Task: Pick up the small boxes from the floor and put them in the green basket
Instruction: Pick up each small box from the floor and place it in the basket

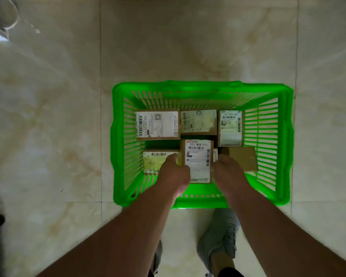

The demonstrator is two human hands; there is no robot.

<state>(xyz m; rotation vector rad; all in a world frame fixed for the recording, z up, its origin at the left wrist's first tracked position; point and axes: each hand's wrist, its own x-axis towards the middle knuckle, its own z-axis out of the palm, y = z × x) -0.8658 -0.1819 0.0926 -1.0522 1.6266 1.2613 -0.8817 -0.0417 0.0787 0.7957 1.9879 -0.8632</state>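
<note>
While a grey shoe [220, 238] rests on the tiled floor [48, 116], left hand [173, 172] and right hand [228, 170] grip a labelled box [198, 156] inside the green basket [284, 136], among five other boxes [157, 124].

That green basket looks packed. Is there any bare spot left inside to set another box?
Little. The green basket shows a dark gap between the far-left box and the near-left box. Elsewhere boxes crowd edge to edge, and both hands, left hand and right hand, flank the centre box.

six boxes [198, 160], one basket [200, 85], two hands [174, 172]
</note>
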